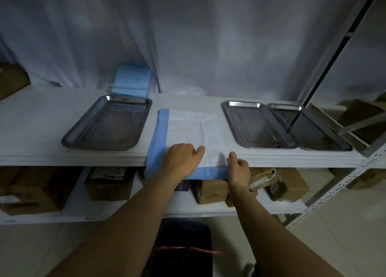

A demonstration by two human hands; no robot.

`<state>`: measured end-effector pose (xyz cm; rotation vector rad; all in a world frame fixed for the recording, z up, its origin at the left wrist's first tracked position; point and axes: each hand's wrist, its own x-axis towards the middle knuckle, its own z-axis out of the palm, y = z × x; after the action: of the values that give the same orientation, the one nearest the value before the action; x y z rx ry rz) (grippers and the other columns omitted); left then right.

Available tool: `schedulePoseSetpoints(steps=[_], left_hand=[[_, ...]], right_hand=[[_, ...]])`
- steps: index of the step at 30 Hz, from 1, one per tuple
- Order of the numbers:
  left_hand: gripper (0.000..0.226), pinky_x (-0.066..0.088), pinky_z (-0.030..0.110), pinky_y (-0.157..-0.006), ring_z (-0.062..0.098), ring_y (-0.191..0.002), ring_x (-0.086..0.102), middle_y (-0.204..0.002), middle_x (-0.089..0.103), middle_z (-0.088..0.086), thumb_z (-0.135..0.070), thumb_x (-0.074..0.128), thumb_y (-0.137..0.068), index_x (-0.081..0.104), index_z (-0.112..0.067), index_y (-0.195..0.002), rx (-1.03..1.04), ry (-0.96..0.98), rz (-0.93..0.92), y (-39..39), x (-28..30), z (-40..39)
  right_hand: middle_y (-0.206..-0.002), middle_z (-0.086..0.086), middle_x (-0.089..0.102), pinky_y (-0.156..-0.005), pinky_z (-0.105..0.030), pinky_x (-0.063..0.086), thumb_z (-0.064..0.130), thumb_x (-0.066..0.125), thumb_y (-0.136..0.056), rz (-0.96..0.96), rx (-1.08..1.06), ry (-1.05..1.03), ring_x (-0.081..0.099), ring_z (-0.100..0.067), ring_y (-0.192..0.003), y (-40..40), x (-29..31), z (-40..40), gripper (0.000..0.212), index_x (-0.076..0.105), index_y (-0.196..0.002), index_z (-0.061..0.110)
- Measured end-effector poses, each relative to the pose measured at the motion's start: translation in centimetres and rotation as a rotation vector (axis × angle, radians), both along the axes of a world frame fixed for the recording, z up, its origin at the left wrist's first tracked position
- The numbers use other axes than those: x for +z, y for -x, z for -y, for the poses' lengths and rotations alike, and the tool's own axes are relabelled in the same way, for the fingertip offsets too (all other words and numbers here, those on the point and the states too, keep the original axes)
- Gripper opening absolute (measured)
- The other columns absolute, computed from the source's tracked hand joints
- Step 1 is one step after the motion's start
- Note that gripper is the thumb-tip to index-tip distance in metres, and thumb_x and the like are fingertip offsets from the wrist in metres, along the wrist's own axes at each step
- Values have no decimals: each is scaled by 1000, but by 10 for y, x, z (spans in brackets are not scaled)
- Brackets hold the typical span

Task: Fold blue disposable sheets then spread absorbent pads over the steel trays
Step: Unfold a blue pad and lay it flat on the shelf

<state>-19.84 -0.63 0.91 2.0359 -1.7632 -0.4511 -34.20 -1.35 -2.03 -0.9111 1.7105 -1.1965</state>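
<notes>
An absorbent pad (188, 126), white with blue borders, lies on the shelf between the steel trays, and its near edge hangs over the shelf front. My left hand (180, 158) rests on the pad's near part with the fingers curled and the thumb stretched right. At the pad's near right corner, my right hand (238, 168) pinches the edge at the shelf front. One steel tray (73, 138) lies to the left; two more steel trays (229, 118) (342, 145) lie side by side on the right. A stack of folded blue sheets (132, 80) leans against the back curtain.
The white shelf board (31, 126) carries everything; a pale curtain hangs behind it. Cardboard boxes (211, 191) fill the lower shelf, and more boxes stand at the far left and far right. A metal rack upright (334, 184) slants on the right. A dark bin (183, 247) stands on the floor below.
</notes>
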Motion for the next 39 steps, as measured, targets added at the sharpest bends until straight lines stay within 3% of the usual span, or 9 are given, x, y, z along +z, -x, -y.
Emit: schedulePoseSetpoints(steps=[4,7,10,13,18,22,27,35,39], left_hand=[[32,50,40,-75,33,-104,54,-110,57,16,-34,54,-89,56,-4,-101,471,92,-85,-35,-13,-4],[53,51,40,-76,36,-108,56,-122,52,20,-26,69,-80,46,1,-120,705,13,-498,-56,-22,-8],[56,47,37,-76,36,-108,56,-122,52,19,-15,71,-79,40,4,-122,651,-3,-704,-64,-30,-10],[35,51,36,-73,38,-100,60,-113,58,22,-8,63,-83,51,6,-112,607,-65,-696,-67,-27,-7],[52,55,48,-81,35,-97,60,-106,59,18,-20,74,-65,54,2,-108,569,-321,-963,-75,-20,-7],[74,55,54,-81,38,-91,66,-104,66,21,-29,84,-47,60,7,-107,558,-164,-989,-76,-33,7],[45,50,50,-93,40,-105,61,-115,63,25,-14,76,-76,60,8,-113,511,-214,-900,-70,-26,28],[29,45,34,-74,28,-89,55,-104,54,14,-9,63,-87,45,-9,-110,424,158,-595,-10,33,61],[22,41,25,-87,29,-105,59,-118,63,13,-7,55,-90,64,-7,-111,307,226,-550,41,47,94]], right_hand=[[-99,-14,55,-91,-42,52,36,58,-91,110,142,-235,59,-33,-99,-7,17,7,48,55,-118,-4],[-96,-22,63,-83,-39,55,18,67,-85,-30,161,-292,58,-31,-83,-9,20,11,28,61,-97,-7],[-108,-22,59,-76,-40,54,15,66,-83,44,164,-331,55,-28,-82,-7,20,16,17,55,-85,3],[-116,-15,49,-90,-42,50,33,66,-84,158,110,-330,52,-34,-108,-4,21,23,42,49,-112,7],[-128,-19,57,-82,-31,41,30,60,-90,-379,265,-350,55,-34,-116,-5,28,33,50,52,-125,-5],[-117,-17,62,-74,-29,41,19,56,-88,-610,356,-292,58,-33,-108,-1,37,44,32,61,-113,0],[-113,-15,64,-71,-27,40,11,49,-90,-713,381,-159,59,-31,-104,0,41,54,26,62,-110,3],[-109,-17,66,-75,-32,44,10,44,-93,-709,196,150,60,-33,-100,35,66,78,27,61,-114,6],[-107,-16,66,-73,-31,42,11,43,-93,-687,115,142,60,-34,-99,82,71,100,26,63,-111,9]])
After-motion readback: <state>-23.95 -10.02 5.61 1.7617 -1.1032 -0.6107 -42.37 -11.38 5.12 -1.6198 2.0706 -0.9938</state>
